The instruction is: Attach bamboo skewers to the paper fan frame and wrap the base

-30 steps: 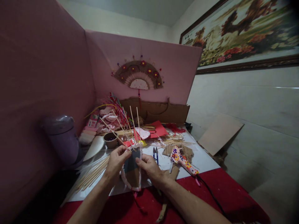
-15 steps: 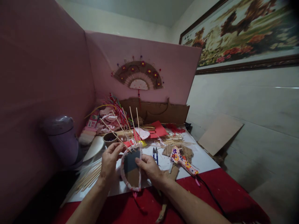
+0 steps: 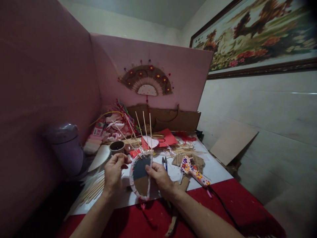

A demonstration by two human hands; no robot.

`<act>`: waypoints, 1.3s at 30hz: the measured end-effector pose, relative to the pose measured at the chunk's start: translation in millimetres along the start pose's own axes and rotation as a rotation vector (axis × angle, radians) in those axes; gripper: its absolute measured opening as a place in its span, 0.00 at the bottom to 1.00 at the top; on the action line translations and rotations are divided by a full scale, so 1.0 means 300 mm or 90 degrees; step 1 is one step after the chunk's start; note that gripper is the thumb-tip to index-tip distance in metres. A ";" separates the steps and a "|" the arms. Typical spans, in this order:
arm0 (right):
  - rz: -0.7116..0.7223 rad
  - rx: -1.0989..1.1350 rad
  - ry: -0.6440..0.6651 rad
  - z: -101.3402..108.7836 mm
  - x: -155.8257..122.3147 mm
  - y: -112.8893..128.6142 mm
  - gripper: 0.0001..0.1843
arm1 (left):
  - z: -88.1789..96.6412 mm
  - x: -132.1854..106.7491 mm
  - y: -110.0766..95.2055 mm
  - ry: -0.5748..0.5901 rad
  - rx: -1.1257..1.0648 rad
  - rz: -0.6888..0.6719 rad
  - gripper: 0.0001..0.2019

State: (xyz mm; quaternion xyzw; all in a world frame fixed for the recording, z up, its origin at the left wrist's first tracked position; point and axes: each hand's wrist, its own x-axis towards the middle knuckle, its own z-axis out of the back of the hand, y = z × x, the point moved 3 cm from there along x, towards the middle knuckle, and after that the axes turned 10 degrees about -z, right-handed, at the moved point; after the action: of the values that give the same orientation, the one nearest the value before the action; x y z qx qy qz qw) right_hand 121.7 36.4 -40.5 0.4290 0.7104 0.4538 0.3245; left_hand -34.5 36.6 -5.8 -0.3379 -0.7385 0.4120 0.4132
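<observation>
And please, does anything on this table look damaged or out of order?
Yes, mildly: the cardboard scrap by the flower-patterned glue gun has ragged, torn-looking edges, and thin sticks lie scattered behind it. I see no spill.

The board [image 3: 141,173] is in the right grip [image 3: 159,177], left of the snips [image 3: 166,163] on the counter [image 3: 247,211]; the glue gun [image 3: 194,170] lies right of them, overlapping a cardboard scrap [image 3: 199,162]. Loose sticks [image 3: 94,189] lie left, before the bowl [image 3: 117,151], with ribbons [image 3: 121,108] heaped behind. The bin [image 3: 65,150] stands farther left; a fan [image 3: 148,77] hangs on the back panel [image 3: 105,66].
</observation>
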 end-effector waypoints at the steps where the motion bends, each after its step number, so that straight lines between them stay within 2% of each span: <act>1: 0.000 -0.005 -0.014 0.005 0.002 0.000 0.23 | 0.000 -0.001 0.002 0.012 0.011 0.011 0.16; 4: -0.003 -0.011 -0.047 0.018 0.010 -0.002 0.23 | -0.010 -0.008 0.006 0.063 0.028 0.062 0.21; 7: 0.000 -0.004 -0.057 0.026 0.017 -0.003 0.23 | -0.036 -0.023 0.008 0.145 0.020 0.106 0.22; 12: 0.018 -0.009 -0.054 0.019 0.014 0.006 0.21 | -0.077 -0.050 0.007 0.240 0.009 0.086 0.16; 14: 0.036 -0.026 -0.054 0.012 0.009 0.013 0.21 | -0.084 -0.055 0.008 0.256 0.005 0.084 0.15; 21: 0.064 -0.090 -0.004 -0.006 0.002 0.016 0.20 | -0.068 -0.039 -0.006 0.195 0.011 0.085 0.13; 32: 0.053 -0.143 -0.028 0.000 0.002 0.002 0.20 | -0.045 -0.020 0.000 0.140 0.023 0.073 0.11; 39: 0.064 -0.151 -0.018 -0.004 -0.002 0.011 0.20 | -0.045 -0.022 -0.006 0.141 0.059 0.030 0.10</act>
State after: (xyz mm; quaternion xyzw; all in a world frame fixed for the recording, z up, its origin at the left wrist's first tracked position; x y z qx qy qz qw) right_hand 121.8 36.1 -37.0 0.4288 0.6247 0.5442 0.3602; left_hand -20.1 34.7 -2.2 -0.3791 -0.6604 0.4151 0.4978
